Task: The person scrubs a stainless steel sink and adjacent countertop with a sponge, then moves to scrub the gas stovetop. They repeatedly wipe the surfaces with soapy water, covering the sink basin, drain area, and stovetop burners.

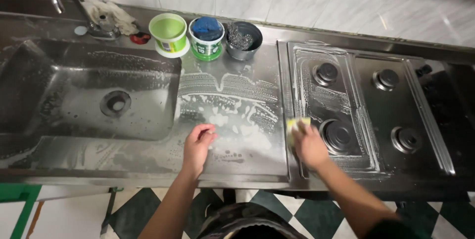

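In the head view, lower centre of the frame, the right hand [309, 145] presses a yellow sponge [297, 124] flat on the soapy stove top [366, 115], grip closed over it. The left hand [198, 145] rests loosely curled and empty on the wet steel surface [237, 100], seemingly for support. Tubs [168, 32] stand upper left beside the sink [89, 90].

Single head-worn view, looking steeply down from above, fairly close, at steel counter [237, 162] with sink [29, 95] left, hob [368, 165] right.
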